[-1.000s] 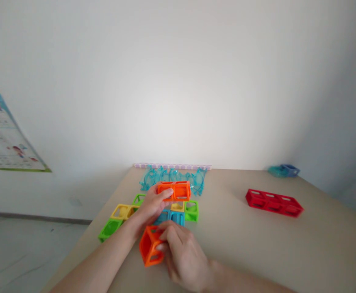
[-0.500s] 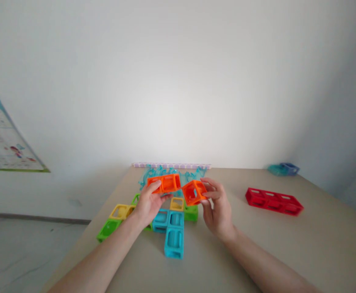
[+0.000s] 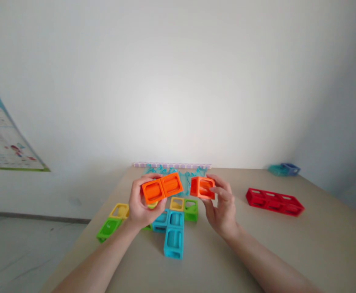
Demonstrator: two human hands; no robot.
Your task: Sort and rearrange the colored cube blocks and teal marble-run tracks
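Both hands up over the worktop (image 3: 257,248), each grasping an orange piece. Left hand (image 3: 141,207): fingers curled round a two-cube orange block (image 3: 162,188), thumb underneath, grip toward its left end. Long axis slants, lower left to upper right; right end juts free of the fingers. Right hand (image 3: 222,209): fingers closed on a single orange cube (image 3: 199,188), held from its right side, left face bare and turned toward the block.

Key relation: cube lies just right of the block's free end, about level with it, a narrow gap between, not touching. Block tilted, cube nearly square, so the facing ends look out of line. Right hand is the nearer to that gap; left hand sits farther back along the block. Depth offset: cannot tell. Below, on the worktop: blue cubes (image 3: 174,239) in an angled cluster.
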